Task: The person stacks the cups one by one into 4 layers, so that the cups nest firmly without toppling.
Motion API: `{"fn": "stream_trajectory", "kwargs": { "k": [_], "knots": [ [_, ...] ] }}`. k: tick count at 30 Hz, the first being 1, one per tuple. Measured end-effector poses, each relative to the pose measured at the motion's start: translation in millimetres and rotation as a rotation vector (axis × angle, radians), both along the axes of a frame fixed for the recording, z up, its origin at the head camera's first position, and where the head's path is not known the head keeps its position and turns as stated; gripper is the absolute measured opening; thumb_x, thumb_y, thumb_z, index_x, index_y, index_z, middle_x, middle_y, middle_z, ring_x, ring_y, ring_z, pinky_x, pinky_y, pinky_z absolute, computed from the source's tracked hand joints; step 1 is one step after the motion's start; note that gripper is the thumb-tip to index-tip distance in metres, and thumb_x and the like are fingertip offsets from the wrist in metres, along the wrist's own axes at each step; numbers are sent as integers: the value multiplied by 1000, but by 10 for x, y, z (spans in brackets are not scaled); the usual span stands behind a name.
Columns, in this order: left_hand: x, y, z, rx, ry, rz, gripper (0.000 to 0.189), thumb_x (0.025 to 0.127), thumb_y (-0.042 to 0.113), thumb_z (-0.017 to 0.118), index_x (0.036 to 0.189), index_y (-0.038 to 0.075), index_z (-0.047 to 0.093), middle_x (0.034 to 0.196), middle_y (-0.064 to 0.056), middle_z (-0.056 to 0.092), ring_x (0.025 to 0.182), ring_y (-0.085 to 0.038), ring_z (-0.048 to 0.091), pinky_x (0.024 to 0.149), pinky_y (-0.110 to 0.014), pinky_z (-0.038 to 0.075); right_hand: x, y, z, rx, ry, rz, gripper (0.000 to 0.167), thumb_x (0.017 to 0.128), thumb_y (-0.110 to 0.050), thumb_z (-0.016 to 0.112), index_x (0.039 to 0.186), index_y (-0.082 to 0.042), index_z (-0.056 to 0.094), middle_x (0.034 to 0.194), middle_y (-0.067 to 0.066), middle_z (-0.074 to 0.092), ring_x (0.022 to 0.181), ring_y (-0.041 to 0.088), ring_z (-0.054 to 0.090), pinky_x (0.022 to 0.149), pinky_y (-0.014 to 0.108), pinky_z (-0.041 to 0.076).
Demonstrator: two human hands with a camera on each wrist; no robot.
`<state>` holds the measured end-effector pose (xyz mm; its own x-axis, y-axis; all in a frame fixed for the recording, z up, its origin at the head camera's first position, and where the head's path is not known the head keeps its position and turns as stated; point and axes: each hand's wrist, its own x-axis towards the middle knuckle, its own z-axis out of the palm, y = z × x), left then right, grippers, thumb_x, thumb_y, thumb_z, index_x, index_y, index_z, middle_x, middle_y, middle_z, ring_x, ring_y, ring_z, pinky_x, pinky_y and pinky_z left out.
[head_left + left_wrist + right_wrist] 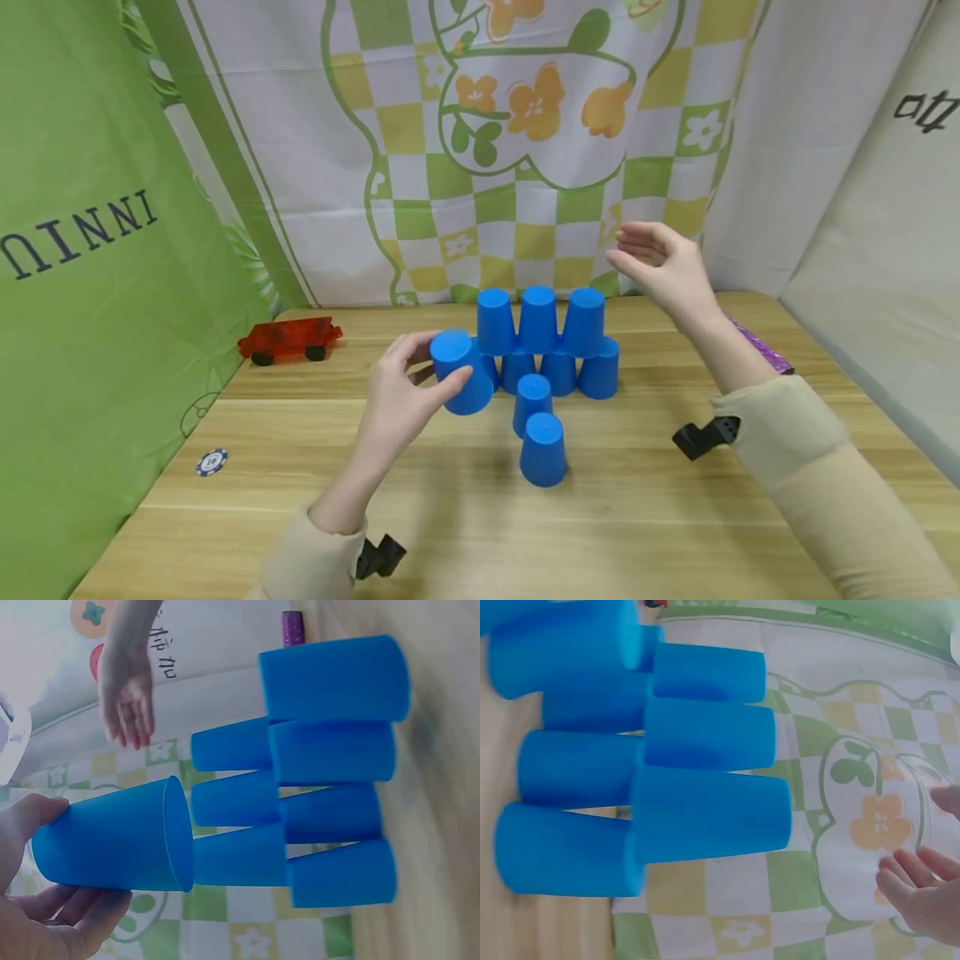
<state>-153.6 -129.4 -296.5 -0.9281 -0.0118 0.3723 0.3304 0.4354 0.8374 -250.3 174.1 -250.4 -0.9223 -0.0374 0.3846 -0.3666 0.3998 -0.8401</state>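
Head view: the step in hand seems to be the carrying of one upside-down, blue, tapered plastic cup [453, 360]; the left hand [397, 385] grips it in front of the left end of a two-tier stack of similar blue cups [538, 323]. The right hand [666, 273] is empty, fingers loosely bent.

Left wrist view: thumb and fingers clasp the cup's sides; the next move probably calls for keeping it level, without bumping the stack.

Right wrist view: the right hand touches no cup.

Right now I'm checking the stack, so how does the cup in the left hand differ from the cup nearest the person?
The held cup is gripped by the left hand; the nearest cup is untouched. The held cup is raised in the air; the nearest cup stands on the table. Both are blue and upside down.
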Motion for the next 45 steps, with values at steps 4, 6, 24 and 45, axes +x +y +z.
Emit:
{"fn": "stream_trajectory", "kwargs": {
  "k": [4,6,24,45],
  "knots": [
    [-95,-13,209,-30,63,-15,47,79,23,77,119,5,59,113,-11,60,103,-25,63,86,-42,55,179,63,-166,-152,59,2,50,88,-22,66,131,-2,49,120,-2,60,111,5,56,89,8,46],
    [-156,-11,296,-49,93,-16,48,79,23,76,120,4,59,114,-12,61,103,-26,63,86,-43,55,274,73,-265,-225,57,28,49,88,-18,66,131,-1,48,116,-9,60,110,2,56,88,6,45],
    [-744,200,726,-160,100,10,52,83,34,72,122,4,56,116,-13,62,105,-27,63,87,-37,56,1031,-102,-901,-125,-153,112,54,92,-16,61,137,5,38,137,23,47,114,-1,50,92,4,41],
    [-1224,555,554,-105,-11,14,52,84,33,70,123,3,54,116,-13,63,104,-25,61,89,-37,53,1107,-523,-1308,-56,-308,196,56,85,-14,70,131,5,44,131,26,52,120,39,51,102,46,44]
  ]
}}
